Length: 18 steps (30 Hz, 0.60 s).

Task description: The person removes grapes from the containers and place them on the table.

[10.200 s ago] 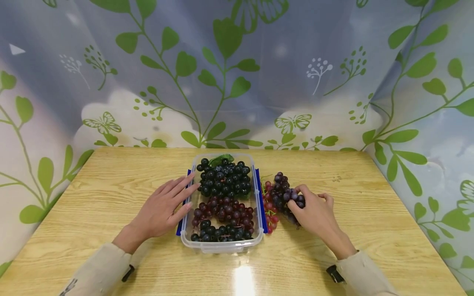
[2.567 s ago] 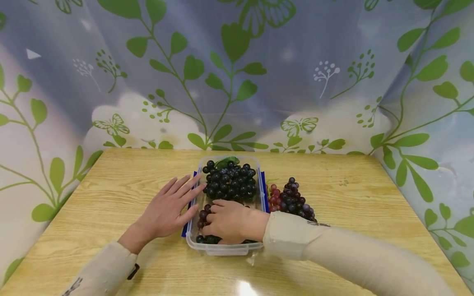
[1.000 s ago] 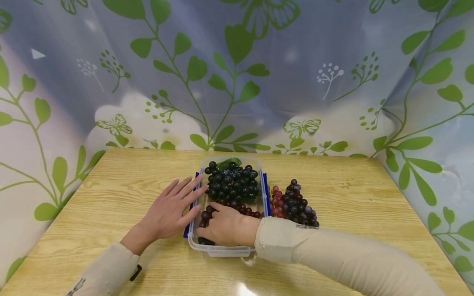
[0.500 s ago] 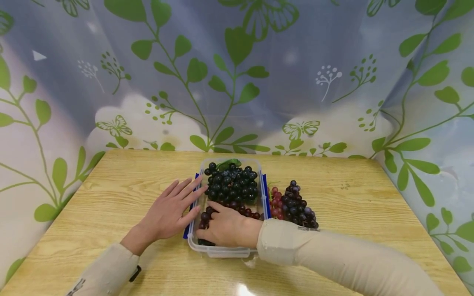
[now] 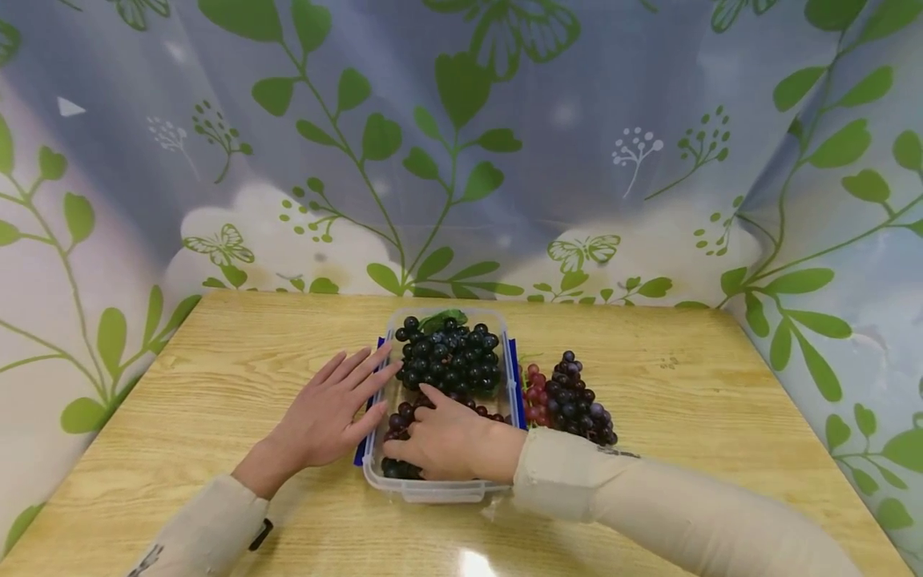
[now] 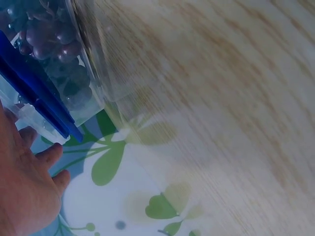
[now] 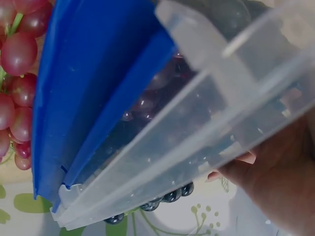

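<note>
Right hand: it has come off the purple bunch (image 5: 573, 397), where its fingers were ten seconds ago; now the right hand (image 5: 457, 437) is down inside the clear box (image 5: 433, 490). Over the last half second it has shifted slightly toward the table's right edge, baring more of the near black bunch (image 5: 402, 470).
Right grip: thumb and forefinger stand apart, but the other fingertips are hidden (the right wrist view puts the box wall in front of them), so I cannot tell whether they pinch anything.
Left hand: hardly changed; the left hand (image 5: 328, 417) lies across the box's left rim, fingers straight and spread, clasping nothing.
Box: toward the far edge of the table (image 5: 692, 425), about midway between its left and right edges, with blue flaps (image 5: 517, 385) hanging down both long sides.
Grapes inside: far black bunch (image 5: 450, 365) at the far end, dark red bunch (image 5: 404, 417) in the middle, near black bunch at the near end.
Grapes outside: the red bunch (image 5: 535, 393) just beside the right flap, the purple bunch on its table-right-edge side, now untouched.
What it means: attention seems to have passed from the loose grapes to those at the box's near end.
</note>
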Available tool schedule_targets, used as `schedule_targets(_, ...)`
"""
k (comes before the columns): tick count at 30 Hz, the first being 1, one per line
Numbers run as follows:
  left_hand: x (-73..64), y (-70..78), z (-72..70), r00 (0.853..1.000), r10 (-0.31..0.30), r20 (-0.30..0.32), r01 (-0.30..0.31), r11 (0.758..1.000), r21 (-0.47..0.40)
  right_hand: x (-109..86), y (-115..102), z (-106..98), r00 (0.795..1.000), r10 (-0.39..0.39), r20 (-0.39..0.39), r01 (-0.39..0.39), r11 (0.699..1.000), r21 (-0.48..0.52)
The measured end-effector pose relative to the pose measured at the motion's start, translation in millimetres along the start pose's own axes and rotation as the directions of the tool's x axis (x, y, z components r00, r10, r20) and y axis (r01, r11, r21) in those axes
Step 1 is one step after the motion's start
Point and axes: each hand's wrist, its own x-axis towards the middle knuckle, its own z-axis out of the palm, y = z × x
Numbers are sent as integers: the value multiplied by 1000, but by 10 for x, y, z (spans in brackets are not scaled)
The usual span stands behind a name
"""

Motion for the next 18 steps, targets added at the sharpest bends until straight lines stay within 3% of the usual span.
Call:
schedule_targets(10,-10,3,-10,1000,1,9,-1,1000,0,-168,99,-11,992,34,-120,-20,993,120)
schedule_targets(18,-6,9,1,1000,-8,21,8,1000,-5,-309,178,1,973,56,-226,-16,985,174)
